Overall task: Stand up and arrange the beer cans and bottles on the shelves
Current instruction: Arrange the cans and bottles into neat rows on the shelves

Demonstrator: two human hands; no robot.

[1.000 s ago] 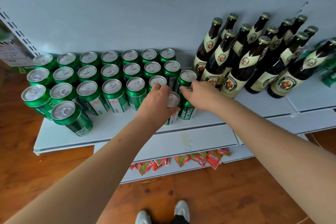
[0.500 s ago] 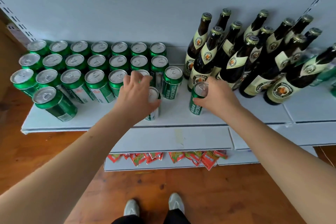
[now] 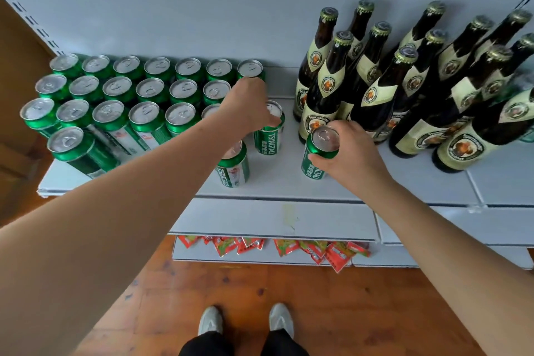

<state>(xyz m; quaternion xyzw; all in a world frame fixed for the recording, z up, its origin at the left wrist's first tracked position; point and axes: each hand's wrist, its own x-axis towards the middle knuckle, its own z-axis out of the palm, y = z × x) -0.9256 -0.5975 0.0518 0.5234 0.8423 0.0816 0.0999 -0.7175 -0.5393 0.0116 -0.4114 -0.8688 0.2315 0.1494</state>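
Head view, looking down at a pale shelf (image 3: 404, 191): I judge the job mostly done. On the left, green beer cans (image 3: 150, 89) stand upright in tidy rows against the back wall. On the right, brown beer bottles (image 3: 375, 81) stand clustered, all upright with caps on.

Three cans sit loose near the middle, apart from the rows. My left hand (image 3: 245, 104) reaches over one of them, the middle can (image 3: 268, 139), fingers curled down onto its top. A front can (image 3: 232, 165) stands free just below my forearm. My right hand (image 3: 346, 153) grips the right can (image 3: 318, 153) around its rim, fingers clamped, just in front of the bottles.

What remains, I think, is tucking these three into the rows. Every can top looks sealed; contents cannot be seen. Red snack packets (image 3: 289, 248) lie on a lower shelf.
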